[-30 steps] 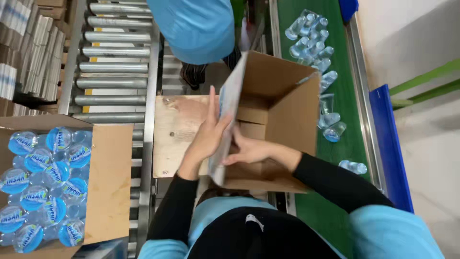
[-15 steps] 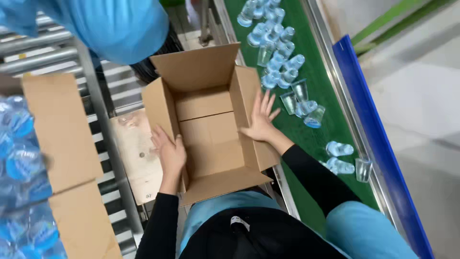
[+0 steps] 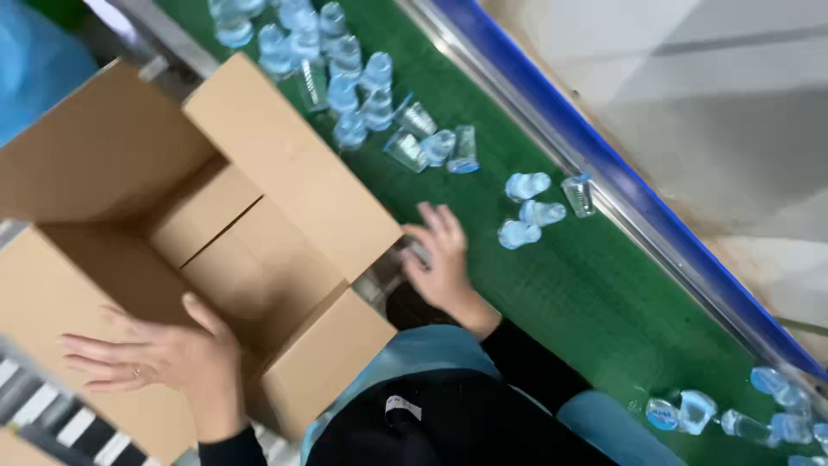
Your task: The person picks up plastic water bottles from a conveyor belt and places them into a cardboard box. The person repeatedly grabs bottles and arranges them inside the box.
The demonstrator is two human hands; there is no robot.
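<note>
An open, empty cardboard box (image 3: 259,259) stands in front of me with its flaps spread out. My left hand (image 3: 159,354) lies flat on the box's left flap, fingers apart. My right hand (image 3: 440,255) reaches past the box's right flap to the green conveyor belt (image 3: 586,293), its fingers touching something small and clear at the belt's edge; I cannot tell whether it grips it. Several small clear water bottles (image 3: 526,211) with blue labels lie on the belt just beyond that hand.
A cluster of more bottles (image 3: 345,78) lies further up the belt, and several bottles (image 3: 733,414) sit at the lower right. A blue rail (image 3: 647,216) borders the belt's far side. Metal rollers (image 3: 52,423) show at the lower left. A person in blue (image 3: 34,69) stands at the upper left.
My view has swung right and closer. My right hand left the box's right flap and moved out to the belt. My left hand stayed on the left flap.
</note>
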